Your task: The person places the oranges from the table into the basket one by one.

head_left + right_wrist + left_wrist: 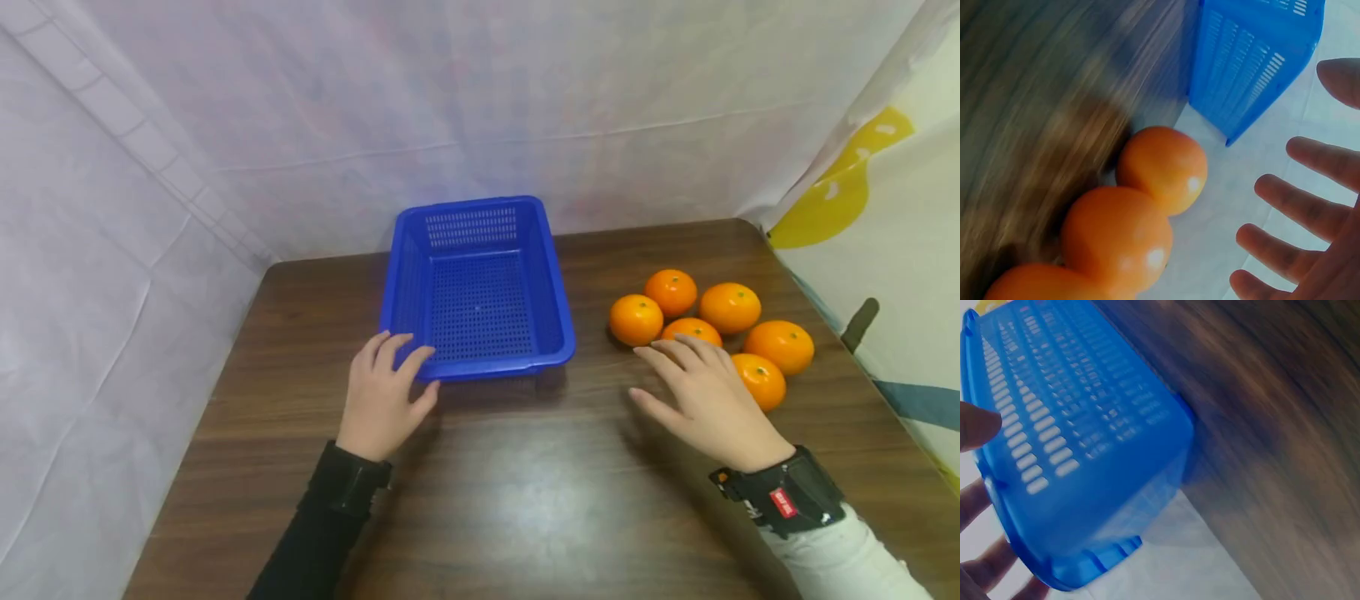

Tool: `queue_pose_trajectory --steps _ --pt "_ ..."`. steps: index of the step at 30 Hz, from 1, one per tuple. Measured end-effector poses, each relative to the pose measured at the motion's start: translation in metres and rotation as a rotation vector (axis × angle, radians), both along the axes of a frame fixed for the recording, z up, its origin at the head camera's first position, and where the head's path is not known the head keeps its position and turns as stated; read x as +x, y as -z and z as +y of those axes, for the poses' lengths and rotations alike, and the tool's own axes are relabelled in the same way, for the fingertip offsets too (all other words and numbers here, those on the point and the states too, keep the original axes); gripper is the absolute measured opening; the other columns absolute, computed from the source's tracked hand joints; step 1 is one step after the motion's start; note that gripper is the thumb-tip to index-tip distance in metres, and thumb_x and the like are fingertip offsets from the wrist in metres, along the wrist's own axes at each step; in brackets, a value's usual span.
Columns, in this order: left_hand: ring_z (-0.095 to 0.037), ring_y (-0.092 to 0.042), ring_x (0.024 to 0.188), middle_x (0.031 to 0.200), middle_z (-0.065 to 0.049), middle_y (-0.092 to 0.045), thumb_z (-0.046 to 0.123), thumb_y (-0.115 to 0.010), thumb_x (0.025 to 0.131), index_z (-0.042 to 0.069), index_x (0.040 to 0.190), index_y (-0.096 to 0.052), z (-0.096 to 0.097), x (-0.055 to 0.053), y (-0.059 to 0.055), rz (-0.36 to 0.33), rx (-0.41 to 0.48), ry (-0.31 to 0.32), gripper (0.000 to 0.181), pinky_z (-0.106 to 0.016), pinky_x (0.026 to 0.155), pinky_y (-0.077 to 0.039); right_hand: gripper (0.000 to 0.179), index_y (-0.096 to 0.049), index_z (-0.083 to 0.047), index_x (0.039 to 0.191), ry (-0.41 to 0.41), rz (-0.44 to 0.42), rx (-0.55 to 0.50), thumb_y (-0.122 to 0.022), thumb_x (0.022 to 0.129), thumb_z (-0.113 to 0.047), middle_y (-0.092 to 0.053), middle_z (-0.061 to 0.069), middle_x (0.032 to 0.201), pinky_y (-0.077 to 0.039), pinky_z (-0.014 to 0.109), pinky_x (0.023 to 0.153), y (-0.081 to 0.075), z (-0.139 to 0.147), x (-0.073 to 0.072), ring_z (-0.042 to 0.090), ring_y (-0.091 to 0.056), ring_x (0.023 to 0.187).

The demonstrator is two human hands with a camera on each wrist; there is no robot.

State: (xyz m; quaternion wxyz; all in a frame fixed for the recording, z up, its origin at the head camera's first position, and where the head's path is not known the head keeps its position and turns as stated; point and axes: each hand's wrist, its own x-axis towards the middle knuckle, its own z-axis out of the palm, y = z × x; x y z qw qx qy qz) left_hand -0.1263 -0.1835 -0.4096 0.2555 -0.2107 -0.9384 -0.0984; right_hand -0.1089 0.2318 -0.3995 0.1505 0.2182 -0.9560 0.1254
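Note:
A blue plastic basket [480,367] with slotted walls stands upright on the table. My left hand [381,400] is at its near left corner, fingers loosely bent and spread. In the left wrist view the thumb [979,427] lies in front of the slotted wall [1104,462] and the other fingers show past the rim; whether they touch it I cannot tell. Several oranges [730,307] sit grouped on the right. Over the group's near left side my right hand [701,396] hovers, fingers apart, partly covering one orange [693,330]. In the right wrist view its fingers [1304,206] hold nothing.
The brown wooden table [525,500] meets a pale cloth wall [480,100] behind the basket and another cloth on the left. A cloth with yellow shapes [832,200] hangs past the table's right edge. Table surface separates the basket from the oranges.

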Motion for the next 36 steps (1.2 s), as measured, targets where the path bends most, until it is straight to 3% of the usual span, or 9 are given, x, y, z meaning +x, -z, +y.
queue_pose_trajectory --steps 5,11,16,25,36 --pt "-0.053 -0.049 0.129 0.134 -0.024 -0.057 0.031 -0.085 0.08 0.014 0.123 -0.067 -0.011 -0.005 0.005 -0.047 0.038 -0.026 0.05 -0.068 0.105 -0.042 0.051 -0.066 -0.01 0.128 0.015 0.042 -0.02 -0.077 0.085 -0.037 -0.066 0.016 0.122 -0.037 0.064 0.103 0.003 0.011 0.006 0.045 -0.051 0.124" --pt "-0.043 -0.062 0.118 0.134 -0.021 -0.057 0.023 -0.085 0.082 0.014 0.126 -0.066 -0.017 -0.012 0.011 -0.166 0.111 0.012 0.049 -0.055 0.099 -0.052 0.051 -0.067 -0.006 0.124 0.044 0.059 -0.029 -0.079 0.082 -0.033 -0.065 0.02 0.12 -0.038 0.063 0.1 0.011 0.028 0.011 0.045 -0.053 0.118" --pt "-0.035 -0.064 0.112 0.121 -0.015 -0.061 0.014 -0.083 0.082 0.008 0.112 -0.072 -0.016 -0.018 0.012 -0.224 0.167 0.055 0.033 -0.048 0.098 -0.054 0.05 -0.065 -0.002 0.122 0.094 0.047 -0.03 -0.079 0.083 -0.029 -0.063 0.021 0.12 -0.038 0.066 0.098 0.013 0.042 0.017 0.046 -0.052 0.117" --pt "-0.024 -0.064 0.087 0.095 -0.009 -0.059 0.004 -0.086 0.076 0.004 0.087 -0.07 -0.014 -0.024 0.014 -0.212 0.232 0.082 0.019 -0.038 0.081 -0.059 0.046 -0.063 0.0 0.121 0.145 0.057 -0.063 -0.078 0.084 -0.022 -0.061 0.023 0.12 -0.04 0.065 0.09 0.017 0.068 0.026 0.046 -0.054 0.112" --pt "-0.021 -0.055 0.076 0.082 -0.004 -0.053 0.008 -0.085 0.078 0.006 0.086 -0.07 -0.016 -0.025 0.015 -0.243 0.196 0.073 0.017 -0.036 0.07 -0.052 0.046 -0.06 0.005 0.122 0.207 0.01 -0.092 -0.077 0.085 -0.017 -0.054 0.036 0.123 -0.034 0.067 0.096 0.026 0.089 0.028 0.057 -0.047 0.112"
